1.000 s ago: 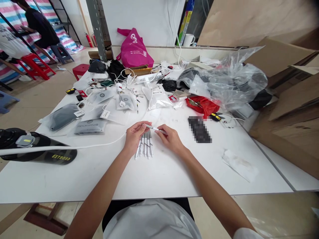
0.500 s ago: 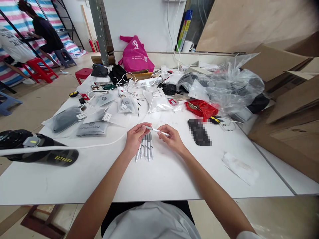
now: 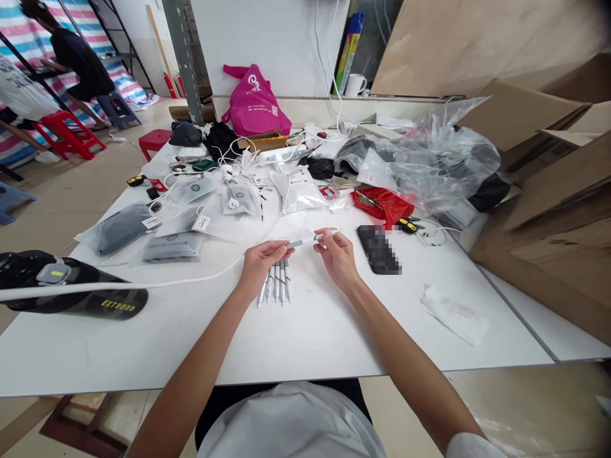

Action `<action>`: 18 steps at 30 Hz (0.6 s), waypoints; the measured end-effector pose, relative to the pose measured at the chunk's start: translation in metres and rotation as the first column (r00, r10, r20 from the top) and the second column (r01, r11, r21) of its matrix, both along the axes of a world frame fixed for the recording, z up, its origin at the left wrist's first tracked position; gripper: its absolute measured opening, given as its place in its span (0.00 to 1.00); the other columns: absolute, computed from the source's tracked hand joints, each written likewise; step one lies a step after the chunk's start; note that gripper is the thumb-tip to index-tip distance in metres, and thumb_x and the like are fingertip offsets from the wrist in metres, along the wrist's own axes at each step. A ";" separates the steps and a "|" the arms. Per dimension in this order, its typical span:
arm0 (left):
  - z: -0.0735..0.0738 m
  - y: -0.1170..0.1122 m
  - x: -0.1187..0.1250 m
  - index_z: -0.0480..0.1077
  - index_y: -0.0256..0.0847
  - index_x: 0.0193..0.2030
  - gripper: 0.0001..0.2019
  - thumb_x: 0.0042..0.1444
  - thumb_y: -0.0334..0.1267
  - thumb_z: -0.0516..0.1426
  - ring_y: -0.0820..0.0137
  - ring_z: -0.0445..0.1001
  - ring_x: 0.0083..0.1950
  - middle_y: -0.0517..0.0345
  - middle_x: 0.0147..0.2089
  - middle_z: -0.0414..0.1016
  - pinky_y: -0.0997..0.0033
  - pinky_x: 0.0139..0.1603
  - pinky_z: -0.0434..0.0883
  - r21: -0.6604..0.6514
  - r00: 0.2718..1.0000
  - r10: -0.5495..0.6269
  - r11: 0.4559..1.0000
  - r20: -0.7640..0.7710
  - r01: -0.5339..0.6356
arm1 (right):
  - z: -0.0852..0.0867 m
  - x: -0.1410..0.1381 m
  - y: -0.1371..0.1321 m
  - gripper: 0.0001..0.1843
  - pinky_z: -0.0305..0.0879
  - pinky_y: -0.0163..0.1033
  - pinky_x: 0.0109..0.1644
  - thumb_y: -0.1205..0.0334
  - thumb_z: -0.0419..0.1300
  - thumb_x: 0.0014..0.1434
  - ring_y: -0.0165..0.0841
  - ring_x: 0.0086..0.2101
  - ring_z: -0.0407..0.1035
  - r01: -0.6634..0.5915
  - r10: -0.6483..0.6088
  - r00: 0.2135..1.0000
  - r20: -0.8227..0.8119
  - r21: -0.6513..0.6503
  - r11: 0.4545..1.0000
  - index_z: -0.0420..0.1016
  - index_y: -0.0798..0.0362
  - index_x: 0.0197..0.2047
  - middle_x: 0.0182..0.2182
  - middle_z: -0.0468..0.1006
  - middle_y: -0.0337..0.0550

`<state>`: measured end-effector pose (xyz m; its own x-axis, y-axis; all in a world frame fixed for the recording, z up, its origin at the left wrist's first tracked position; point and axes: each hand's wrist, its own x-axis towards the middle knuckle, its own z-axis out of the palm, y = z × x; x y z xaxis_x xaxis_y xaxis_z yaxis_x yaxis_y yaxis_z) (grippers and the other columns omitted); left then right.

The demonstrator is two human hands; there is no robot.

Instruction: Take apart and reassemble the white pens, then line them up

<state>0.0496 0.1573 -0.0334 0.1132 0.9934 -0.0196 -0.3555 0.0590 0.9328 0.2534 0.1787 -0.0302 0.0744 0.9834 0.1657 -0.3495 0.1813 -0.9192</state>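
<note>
Both of my hands hold a grey-and-white pen (image 3: 307,241) above the table, nearly level, its right end slightly raised. My left hand (image 3: 260,262) pinches the grey grip end between thumb and fingers. With thumb and fingertips, my right hand (image 3: 338,257) is closed on the white end, part of which sticks out past the fingers. Whether the pen is in one piece under the right fingers, I cannot tell. Just below my left hand, several similar pens (image 3: 277,283) lie side by side on the white table (image 3: 310,343), their upper ends partly hidden by that hand.
A black bottle (image 3: 95,292) lies at the left with a white cable (image 3: 200,278) across it. Packaged pouches (image 3: 174,247), a red bag (image 3: 386,207) and clear plastic (image 3: 429,165) crowd the back. Right stand a phone (image 3: 375,248), a paper scrap (image 3: 453,315) and cardboard boxes (image 3: 563,222).
My right hand has shifted up and right along the pen, its fingers now more upright. The pen now tilts up to the right; before, it sloped down. The left hand keeps its pinch.
</note>
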 end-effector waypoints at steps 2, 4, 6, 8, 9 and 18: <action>0.000 -0.001 0.001 0.85 0.39 0.47 0.18 0.54 0.47 0.75 0.54 0.86 0.54 0.43 0.48 0.87 0.49 0.66 0.75 0.018 0.999 -0.027 0.999 -0.037 0.028 | 0.000 0.003 0.005 0.26 0.74 0.40 0.43 0.33 0.71 0.58 0.34 0.41 0.75 0.067 -0.067 0.997 -0.036 -0.005 0.998 0.74 0.48 0.37 0.39 0.79 0.41; 0.001 -0.001 0.000 0.85 0.40 0.47 0.18 0.56 0.49 0.73 0.53 0.85 0.57 0.43 0.51 0.87 0.49 0.67 0.74 0.033 0.999 -0.025 0.999 -0.048 0.027 | 0.000 0.009 0.010 0.29 0.76 0.43 0.46 0.30 0.69 0.59 0.35 0.41 0.78 0.063 -0.069 0.990 -0.122 -0.053 0.997 0.70 0.48 0.36 0.40 0.80 0.42; 0.003 0.000 -0.001 0.85 0.39 0.46 0.17 0.57 0.50 0.72 0.53 0.84 0.59 0.43 0.51 0.87 0.49 0.68 0.72 0.032 0.999 0.024 0.999 -0.048 -0.022 | 0.001 0.017 0.014 0.30 0.76 0.40 0.40 0.30 0.68 0.60 0.30 0.31 0.73 0.033 -0.053 0.971 -0.233 -0.089 0.995 0.66 0.48 0.34 0.31 0.75 0.37; 0.005 0.001 -0.004 0.84 0.39 0.44 0.17 0.57 0.51 0.73 0.54 0.84 0.57 0.44 0.48 0.87 0.50 0.69 0.71 0.023 0.995 0.096 0.995 -0.036 -0.095 | 0.003 0.026 0.016 0.30 0.70 0.35 0.31 0.32 0.68 0.62 0.26 0.23 0.60 -0.001 -0.029 0.946 -0.324 -0.094 0.996 0.64 0.48 0.33 0.23 0.62 0.30; 0.005 0.002 -0.006 0.84 0.39 0.44 0.18 0.57 0.51 0.72 0.56 0.84 0.56 0.45 0.47 0.87 0.51 0.69 0.70 0.020 0.992 0.124 0.992 -0.025 -0.124 | 0.004 0.030 0.017 0.29 0.65 0.34 0.27 0.32 0.66 0.64 0.26 0.21 0.54 -0.021 -0.012 0.937 -0.349 -0.090 0.996 0.63 0.48 0.32 0.21 0.55 0.28; 0.005 0.011 -0.018 0.83 0.39 0.44 0.17 0.57 0.51 0.72 0.65 0.83 0.46 0.51 0.40 0.85 0.58 0.62 0.75 0.029 0.971 0.227 0.973 0.069 -0.230 | 0.002 0.055 0.017 0.35 0.50 0.33 0.19 0.30 0.55 0.69 0.27 0.20 0.38 0.015 -0.071 0.892 -0.447 -0.128 0.992 0.55 0.49 0.23 0.17 0.43 0.29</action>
<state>0.0311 0.1687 -0.0285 -0.1172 0.9929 0.0175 -0.4153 -0.0651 0.9073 0.3082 0.1961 -0.0282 0.1558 0.9877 -0.0128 -0.7244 0.1054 -0.6813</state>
